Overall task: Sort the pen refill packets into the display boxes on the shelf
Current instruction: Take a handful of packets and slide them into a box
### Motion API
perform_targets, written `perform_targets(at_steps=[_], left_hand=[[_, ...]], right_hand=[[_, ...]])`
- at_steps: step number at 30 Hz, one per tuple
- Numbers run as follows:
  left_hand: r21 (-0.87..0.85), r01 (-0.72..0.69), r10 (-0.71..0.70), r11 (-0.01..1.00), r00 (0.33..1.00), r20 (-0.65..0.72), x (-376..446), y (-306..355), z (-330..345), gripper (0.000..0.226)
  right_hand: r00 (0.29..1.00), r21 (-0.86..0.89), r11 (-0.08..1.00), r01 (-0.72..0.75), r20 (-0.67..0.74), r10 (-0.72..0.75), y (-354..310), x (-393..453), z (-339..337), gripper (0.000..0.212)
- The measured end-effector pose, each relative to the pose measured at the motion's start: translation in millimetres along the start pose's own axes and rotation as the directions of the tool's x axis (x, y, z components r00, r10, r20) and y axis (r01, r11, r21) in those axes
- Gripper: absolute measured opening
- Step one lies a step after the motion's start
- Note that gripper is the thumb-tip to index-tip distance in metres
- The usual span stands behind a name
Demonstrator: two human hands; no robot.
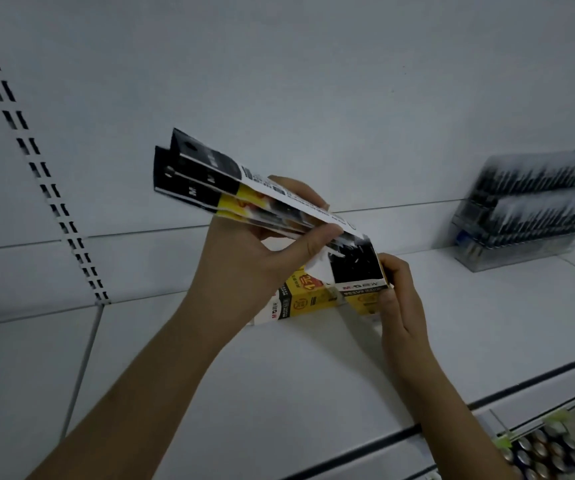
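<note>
A fanned bundle of pen refill packets (230, 199) is clamped in the left hand (258, 258), the thumb pressed along the near edge and the fingers curled over the far side, so that the black-headed ends are raised toward the back panel of the shelf (313, 368) and the lower ends are pointed down at the display box (334, 292). The box (yellow, white and black, printed with a brand mark) is set on the white shelf surface, roughly midway between the slotted upright (42, 174) at the left and the right edge, nearer the back panel than the front lip. Its right end is gripped by the right hand (400, 299), the fingers closed around the corner and the thumb laid on the top edge; the black opening at that end is met by the lower tips of the packets. A clear tiered rack of dark pens (525, 209) is seen at the back right corner of the shelf, well apart from the box, somewhat blurred. Below the front lip, at the lower right, a cluster of batteries (545, 452) is visible.
</note>
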State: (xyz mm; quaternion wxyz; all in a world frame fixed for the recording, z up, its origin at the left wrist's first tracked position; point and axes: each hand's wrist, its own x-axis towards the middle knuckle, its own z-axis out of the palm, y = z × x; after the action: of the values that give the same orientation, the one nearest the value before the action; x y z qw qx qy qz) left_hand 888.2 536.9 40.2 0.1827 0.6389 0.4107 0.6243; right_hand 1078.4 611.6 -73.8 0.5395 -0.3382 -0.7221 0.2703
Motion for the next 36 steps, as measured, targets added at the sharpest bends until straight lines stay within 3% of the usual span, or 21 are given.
perform_targets(at_steps=[7, 16, 20, 24, 27, 33, 36], left_hand=[[0.232, -0.004, 0.000, 0.973, 1.000, 0.017, 4, 3, -13, 0.015], [0.126, 0.245, -0.255, 0.961, 0.964, 0.070, 8, 19, -5, 0.035], [0.095, 0.287, -0.291, 0.953, 0.956, 0.030, 11, 10, -2, 0.022], [0.032, 0.326, -0.325, 0.945, 0.945, -0.037, 16, 1, -1, 0.024], [0.038, 0.280, -0.276, 0.959, 0.958, -0.083, 24, 2, -1, 0.017], [0.163, 0.033, -0.009, 0.986, 0.989, -0.148, 39, 22, 0, 0.021], [0.188, 0.042, -0.022, 0.981, 0.994, -0.109, 39, 22, 8, 0.026]], right_hand=[[1.000, -0.009, 1.000, 0.005, -0.005, -0.005, 2, 0, 1, 0.048], [0.999, -0.082, 0.996, 0.018, 0.031, -0.015, 2, -2, 3, 0.065], [0.999, -0.083, 0.997, 0.011, 0.032, -0.008, 3, -3, 3, 0.067], [1.000, -0.095, 0.995, 0.005, 0.014, -0.004, 3, -2, 4, 0.066], [1.000, -0.122, 0.993, 0.006, 0.025, -0.003, 4, -2, 5, 0.070], [0.997, -0.176, 0.984, 0.030, 0.077, -0.017, 4, -1, 7, 0.074], [0.996, -0.187, 0.982, 0.034, 0.089, -0.018, 5, -1, 7, 0.073]])
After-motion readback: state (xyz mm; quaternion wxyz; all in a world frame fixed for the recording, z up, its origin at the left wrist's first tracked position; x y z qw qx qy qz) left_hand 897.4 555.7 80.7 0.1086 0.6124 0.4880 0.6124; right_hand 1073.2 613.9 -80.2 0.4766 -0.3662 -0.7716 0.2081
